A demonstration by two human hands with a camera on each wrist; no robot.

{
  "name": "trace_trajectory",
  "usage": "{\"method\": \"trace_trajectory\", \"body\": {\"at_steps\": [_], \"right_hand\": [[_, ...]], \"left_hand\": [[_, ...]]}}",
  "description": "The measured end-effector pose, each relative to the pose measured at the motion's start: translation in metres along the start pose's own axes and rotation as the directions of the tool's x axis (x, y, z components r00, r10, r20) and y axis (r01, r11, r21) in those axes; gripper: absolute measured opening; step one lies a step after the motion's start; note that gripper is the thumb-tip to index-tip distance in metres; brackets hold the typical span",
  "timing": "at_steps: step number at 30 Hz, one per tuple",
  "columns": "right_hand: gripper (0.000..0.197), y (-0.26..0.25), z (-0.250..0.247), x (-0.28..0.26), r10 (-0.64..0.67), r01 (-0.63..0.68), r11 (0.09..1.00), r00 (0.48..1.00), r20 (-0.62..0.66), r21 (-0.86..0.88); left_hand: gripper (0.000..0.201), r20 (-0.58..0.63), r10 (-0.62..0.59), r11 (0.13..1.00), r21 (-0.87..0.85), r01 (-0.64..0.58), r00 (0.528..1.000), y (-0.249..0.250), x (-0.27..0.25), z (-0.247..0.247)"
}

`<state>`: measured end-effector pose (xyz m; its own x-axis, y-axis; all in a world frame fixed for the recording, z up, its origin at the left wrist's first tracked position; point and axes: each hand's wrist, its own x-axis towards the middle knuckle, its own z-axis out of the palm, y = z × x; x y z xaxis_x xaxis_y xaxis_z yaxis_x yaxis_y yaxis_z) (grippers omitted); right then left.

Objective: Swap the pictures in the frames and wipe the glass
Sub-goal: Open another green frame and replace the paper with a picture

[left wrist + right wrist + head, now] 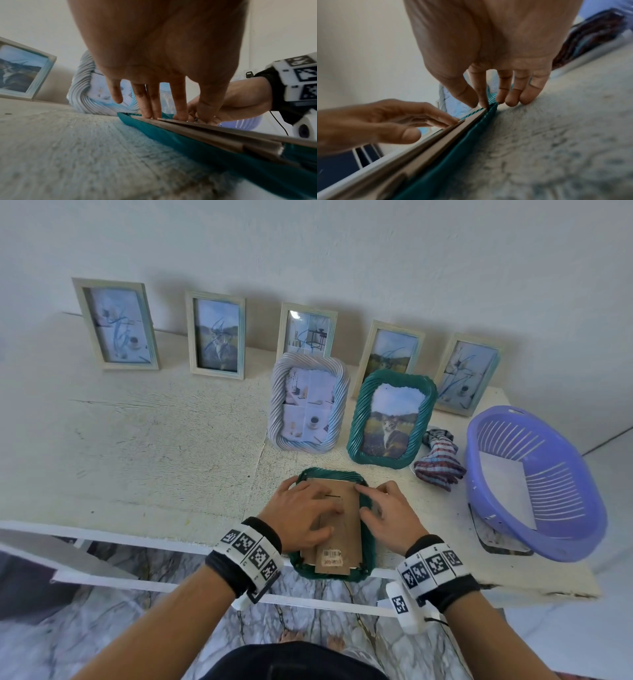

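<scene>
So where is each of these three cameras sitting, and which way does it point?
Head: worn on the head, looking down at the table; both forearms and hands show.
Left wrist: under the left hand, facing along its fingers over the face-down green frame.
Right wrist: under the right hand, facing along the frame's other edge.
Shared: each wrist view catches the opposite hand on the cardboard backing.

Left hand [161,56] fingers [147,105] press the teal frame's [171,136] cardboard backing [223,134].

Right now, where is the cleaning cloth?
In the head view the striped cloth lies bunched on the table's right side, between the upright green frame with the cat picture and the purple basket.
</scene>
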<state>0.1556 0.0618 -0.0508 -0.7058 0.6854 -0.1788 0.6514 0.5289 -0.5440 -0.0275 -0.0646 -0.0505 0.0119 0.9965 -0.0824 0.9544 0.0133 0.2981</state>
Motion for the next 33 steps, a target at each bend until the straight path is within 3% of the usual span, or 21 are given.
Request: {"method": "trace_trajectory", "body": {"at_steps": [4,7,9,12,19,25,33], "right_hand": [[0.048,-0.012,0.001,-0.02,-0.026,0.027,0.991,1.0,0.014,-0.13],[0.048,-0.019,0.002,-0.029,-0.009,0.019,0.975,0.999,0.043,-0.223],[0.051,-0.018,0.004,-0.03,0.001,0.012,0.968,0.999,0.05,-0.249],[0.053,-0.018,0.005,-0.03,0.005,0.009,0.964,0.999,0.052,-0.266],[0.061,-0.017,0.009,-0.03,0.008,0.007,0.953,0.999,0.047,-0.304],[0.061,-0.017,0.01,-0.029,0.024,-0.01,0.951,0.999,0.043,-0.31],[0.062,-0.018,0.01,-0.03,0.034,-0.021,0.955,0.999,0.042,-0.296]], "left_hand": [[0.059,0.012,-0.013,0.988,-0.157,0.015,1.0,-0.005,-0.002,0.002],[0.062,-0.093,-0.093,0.931,-0.361,0.053,0.991,-0.01,-0.005,0.0],[0.061,-0.167,-0.202,0.936,-0.324,0.14,0.965,-0.016,-0.007,0.0],[0.052,-0.131,-0.338,0.92,-0.253,0.298,0.932,-0.022,-0.008,0.002],[0.077,-0.048,-0.386,0.848,-0.413,0.333,0.921,-0.024,-0.005,0.0],[0.074,0.005,-0.425,0.75,-0.558,0.355,0.905,-0.03,-0.003,-0.001],[0.074,-0.04,-0.434,0.752,-0.567,0.337,0.9,-0.03,-0.004,0.0]]}}
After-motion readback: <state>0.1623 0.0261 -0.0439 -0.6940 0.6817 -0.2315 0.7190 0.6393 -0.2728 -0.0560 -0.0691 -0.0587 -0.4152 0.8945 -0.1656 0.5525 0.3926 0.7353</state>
